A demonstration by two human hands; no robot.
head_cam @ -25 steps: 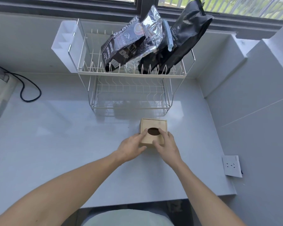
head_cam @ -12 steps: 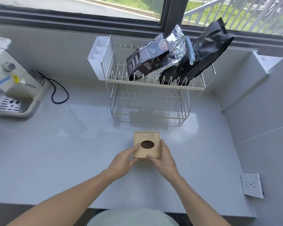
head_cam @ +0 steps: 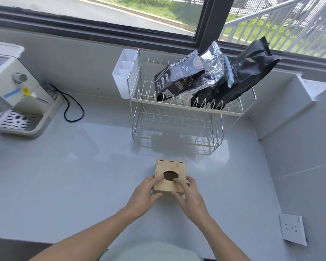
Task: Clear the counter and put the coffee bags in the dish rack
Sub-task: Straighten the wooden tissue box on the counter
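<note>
A small wooden box [head_cam: 169, 167] with an oval hole in its lid sits on the grey counter [head_cam: 64, 176] in front of the rack. My left hand [head_cam: 146, 193] grips its near left side and my right hand [head_cam: 188, 194] its near right side, fingers on the lid. Three coffee bags lean in the top tier of the white wire dish rack [head_cam: 186, 108]: a dark printed bag [head_cam: 177, 76], a silver foil bag [head_cam: 211, 70] and a black bag [head_cam: 248, 72].
A cream coffee machine [head_cam: 17, 91] with a black cord [head_cam: 72, 106] stands at the far left. A white cutlery holder [head_cam: 123, 74] hangs on the rack's left end. The rack's lower tier holds nothing. A wall socket [head_cam: 292, 228] is low on the right wall.
The view has tilted up and left, bringing the coffee machine and window in. My hands stay on the wooden box, fingers now further onto its lid.
</note>
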